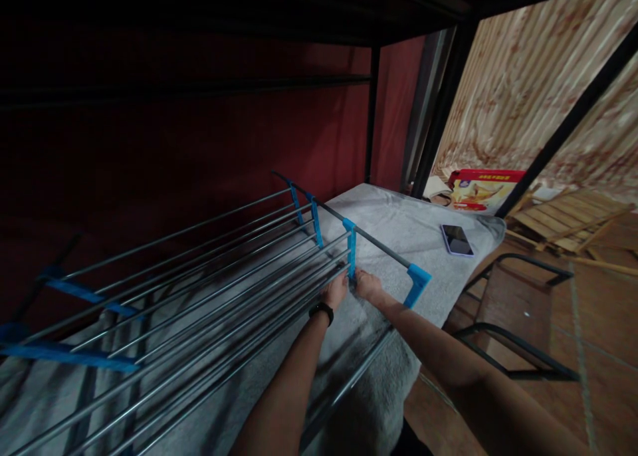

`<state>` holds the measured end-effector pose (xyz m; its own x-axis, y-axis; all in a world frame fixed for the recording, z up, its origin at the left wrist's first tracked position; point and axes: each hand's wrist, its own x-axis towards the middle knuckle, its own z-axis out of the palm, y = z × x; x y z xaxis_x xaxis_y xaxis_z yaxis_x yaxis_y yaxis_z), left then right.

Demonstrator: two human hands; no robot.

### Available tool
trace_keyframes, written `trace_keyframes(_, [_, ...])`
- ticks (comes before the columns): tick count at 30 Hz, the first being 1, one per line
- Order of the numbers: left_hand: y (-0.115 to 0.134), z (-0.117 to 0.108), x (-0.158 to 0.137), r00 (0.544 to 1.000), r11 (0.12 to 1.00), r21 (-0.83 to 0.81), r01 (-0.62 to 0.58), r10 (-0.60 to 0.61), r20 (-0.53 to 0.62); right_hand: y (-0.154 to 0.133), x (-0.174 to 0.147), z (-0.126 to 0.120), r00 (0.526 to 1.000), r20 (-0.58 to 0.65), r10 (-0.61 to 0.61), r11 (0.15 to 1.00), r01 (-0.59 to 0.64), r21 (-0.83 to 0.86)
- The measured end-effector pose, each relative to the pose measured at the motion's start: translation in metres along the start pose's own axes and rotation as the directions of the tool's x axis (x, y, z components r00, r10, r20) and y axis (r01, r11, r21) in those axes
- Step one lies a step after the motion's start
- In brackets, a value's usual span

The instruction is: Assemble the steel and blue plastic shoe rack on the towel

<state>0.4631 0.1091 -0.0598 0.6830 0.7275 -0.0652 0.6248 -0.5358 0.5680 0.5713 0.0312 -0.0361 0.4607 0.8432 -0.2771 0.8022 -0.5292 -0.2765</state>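
Note:
A clothes drying rack (239, 260) of thin metal rods with blue plastic end pieces lies across the bed-like surface. My left hand (337, 288), with a dark band at its wrist, is closed at the end of a metal rod, beside the lower end of a blue bracket (351, 246). On the bracket's other side, my right hand (367, 284) is closed around its lower end. The fingertips of both hands are partly hidden. A dark bar runs from the bracket to a blue corner piece (419, 280) right of my hands.
Grey fleecy cloth (393, 210) covers the surface. A phone (457, 240) lies on it at the right. Dark frame posts (446, 104) and a red wall (199, 143) stand behind. On the tiled floor are a chair (516, 310), a red and yellow box (483, 190) and slatted wood (578, 217).

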Motion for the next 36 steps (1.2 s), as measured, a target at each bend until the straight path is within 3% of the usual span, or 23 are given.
trace_keyframes(21, [-0.017,0.021,0.009,0.998,0.996,-0.085,-0.031,0.026,-0.059,0.000,0.006,-0.001,1.000,0.016,-0.004,0.999,0.005,-0.049])
trace_keyframes(36, [-0.014,0.019,0.015,0.998,0.998,-0.056,-0.019,0.016,-0.057,-0.004,0.002,-0.004,1.000,0.027,0.006,0.998,-0.004,-0.068])
